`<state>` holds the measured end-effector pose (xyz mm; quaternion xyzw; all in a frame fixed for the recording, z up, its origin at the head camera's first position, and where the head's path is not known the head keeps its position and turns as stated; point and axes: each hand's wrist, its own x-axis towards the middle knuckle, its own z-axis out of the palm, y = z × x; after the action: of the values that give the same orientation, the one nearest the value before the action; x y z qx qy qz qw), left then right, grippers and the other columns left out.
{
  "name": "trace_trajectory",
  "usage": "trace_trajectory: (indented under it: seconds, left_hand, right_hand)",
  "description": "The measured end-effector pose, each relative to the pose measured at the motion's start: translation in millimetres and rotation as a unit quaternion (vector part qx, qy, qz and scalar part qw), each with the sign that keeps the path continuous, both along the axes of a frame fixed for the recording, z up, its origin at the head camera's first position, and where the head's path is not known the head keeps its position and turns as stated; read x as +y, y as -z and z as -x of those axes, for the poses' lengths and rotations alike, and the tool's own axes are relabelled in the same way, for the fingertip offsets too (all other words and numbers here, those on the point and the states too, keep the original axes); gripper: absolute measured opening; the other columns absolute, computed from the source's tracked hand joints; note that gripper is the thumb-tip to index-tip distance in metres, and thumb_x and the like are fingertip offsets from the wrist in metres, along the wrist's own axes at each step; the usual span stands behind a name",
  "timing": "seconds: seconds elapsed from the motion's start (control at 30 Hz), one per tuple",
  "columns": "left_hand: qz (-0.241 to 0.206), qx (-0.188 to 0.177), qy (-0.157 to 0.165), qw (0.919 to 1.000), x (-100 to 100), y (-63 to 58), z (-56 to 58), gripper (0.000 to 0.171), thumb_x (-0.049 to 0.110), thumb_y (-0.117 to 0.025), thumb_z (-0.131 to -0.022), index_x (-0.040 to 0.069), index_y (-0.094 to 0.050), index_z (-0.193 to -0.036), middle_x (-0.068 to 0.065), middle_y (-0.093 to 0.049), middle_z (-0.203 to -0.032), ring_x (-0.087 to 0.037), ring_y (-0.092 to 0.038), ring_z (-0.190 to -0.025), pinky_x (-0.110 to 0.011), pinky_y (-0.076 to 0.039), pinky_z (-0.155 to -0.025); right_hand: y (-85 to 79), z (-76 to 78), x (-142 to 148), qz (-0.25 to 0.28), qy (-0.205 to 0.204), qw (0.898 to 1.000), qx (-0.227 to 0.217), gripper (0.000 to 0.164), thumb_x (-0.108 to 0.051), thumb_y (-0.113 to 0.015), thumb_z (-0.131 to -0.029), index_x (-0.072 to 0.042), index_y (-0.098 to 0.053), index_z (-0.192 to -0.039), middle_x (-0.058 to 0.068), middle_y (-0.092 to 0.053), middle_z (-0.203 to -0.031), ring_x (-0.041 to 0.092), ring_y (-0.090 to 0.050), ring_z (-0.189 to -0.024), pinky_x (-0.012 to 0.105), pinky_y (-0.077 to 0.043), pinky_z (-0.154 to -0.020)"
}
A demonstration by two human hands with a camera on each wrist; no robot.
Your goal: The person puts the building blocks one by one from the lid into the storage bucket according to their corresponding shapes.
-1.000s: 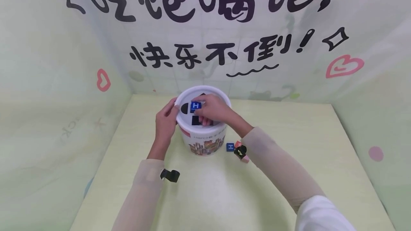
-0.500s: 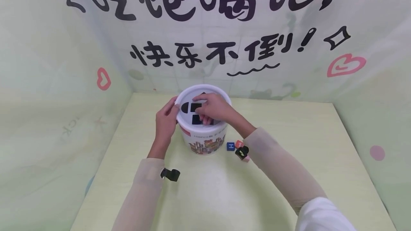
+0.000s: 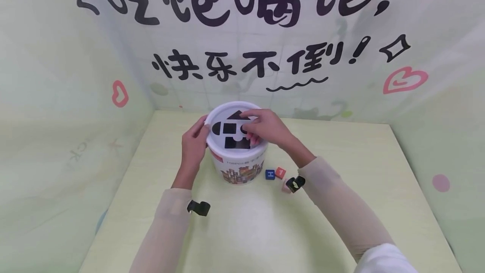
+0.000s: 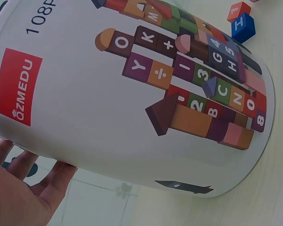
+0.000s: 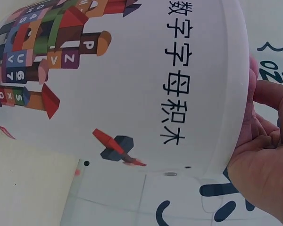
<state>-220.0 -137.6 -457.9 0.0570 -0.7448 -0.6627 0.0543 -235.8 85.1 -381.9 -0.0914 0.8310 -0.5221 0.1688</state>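
A white bucket (image 3: pixel 239 172) printed with toy blocks stands on the table in the head view. Its lid (image 3: pixel 221 141) has black cut-outs: a half circle, a square, a triangle, an arch and one partly hidden by my right hand. With the thumb on the rim and the fingers along the outer wall, my left hand (image 3: pixel 194 144) holds the bucket at its left side. My right hand (image 3: pixel 267 126) is over the lid's right part, fingers loosely bent and nothing visible in them. Right of the bucket lie a blue letter block (image 3: pixel 270 175), a red block (image 3: pixel 280 172) and a pink block (image 3: pixel 286 186).
The pale table (image 3: pixel 242 231) is enclosed by printed cloth walls behind and at both sides. The back wall (image 3: pixel 242 92) is close behind the bucket. A black wrist camera (image 3: pixel 295 183) on the right sleeve partly covers the pink block.
A blue letter block at the square hole one second ago has dropped out of sight through it. My right hand has then drawn back to the right. The left hand stays on the bucket.
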Motion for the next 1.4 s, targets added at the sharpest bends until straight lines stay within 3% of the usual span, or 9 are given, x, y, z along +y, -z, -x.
trace_trajectory:
  seconds: [0.5, 0.87, 1.2, 1.3, 1.4]
  left_hand:
    - [-0.006, 0.004, 0.000, 1.0000, 0, 3.1, 0.8, 0.039, 0.036, -0.055, -0.098, 0.029, -0.058, -0.136, -0.002, -0.061, -0.134, -0.027, -0.064, -0.111, -0.026, -0.059, -0.082]
    - [0.002, -0.002, 0.003, 1.0000, 0, 2.5, 2.1, 0.039, 0.039, -0.054, -0.098, 0.032, -0.057, -0.136, -0.001, -0.059, -0.136, -0.024, -0.063, -0.113, -0.028, -0.058, -0.086]
    - [0.006, 0.003, 0.002, 1.0000, 1, 1.2, 1.2, 0.039, 0.037, -0.054, -0.098, 0.031, -0.057, -0.136, -0.001, -0.060, -0.135, -0.023, -0.065, -0.109, -0.027, -0.059, -0.082]
    - [0.006, 0.005, 0.001, 1.0000, 1, 1.5, 1.6, 0.039, 0.037, -0.055, -0.097, 0.031, -0.058, -0.136, -0.001, -0.059, -0.136, -0.024, -0.064, -0.111, -0.027, -0.059, -0.083]
    - [0.001, 0.006, 0.001, 1.0000, 1, 2.0, 1.7, 0.039, 0.036, -0.055, -0.097, 0.031, -0.058, -0.136, -0.001, -0.059, -0.136, -0.026, -0.063, -0.112, -0.028, -0.059, -0.083]
  right_hand:
    - [9.1, -5.1, 37, 0.040, 0.039, 0.998, -0.018, 0.038, -0.012, -0.064, -0.092, -0.009, -0.060, -0.129, 0.012, -0.065, -0.069, 0.017, -0.062, -0.052, 0.035, -0.061, -0.056]
    - [20.1, -16.5, 61, 0.089, 0.075, 0.993, 0.003, 0.034, -0.009, -0.064, -0.092, -0.006, -0.062, -0.125, 0.016, -0.065, -0.069, 0.018, -0.062, -0.052, 0.037, -0.062, -0.058]
    - [55.0, -31.7, 76, 0.108, 0.119, 0.987, 0.005, 0.030, -0.011, -0.063, -0.093, -0.001, -0.063, -0.122, 0.015, -0.066, -0.072, 0.017, -0.063, -0.053, 0.034, -0.062, -0.057]
    - [68.6, -35.8, 77, 0.092, 0.115, 0.989, -0.012, 0.031, -0.012, -0.063, -0.093, -0.001, -0.063, -0.122, 0.018, -0.066, -0.074, 0.017, -0.063, -0.054, 0.034, -0.062, -0.058]
    - [82.6, -40.0, 75, 0.070, 0.098, 0.992, -0.029, 0.033, -0.012, -0.062, -0.094, 0.001, -0.061, -0.124, 0.016, -0.066, -0.072, 0.026, -0.064, -0.056, 0.044, -0.062, -0.062]
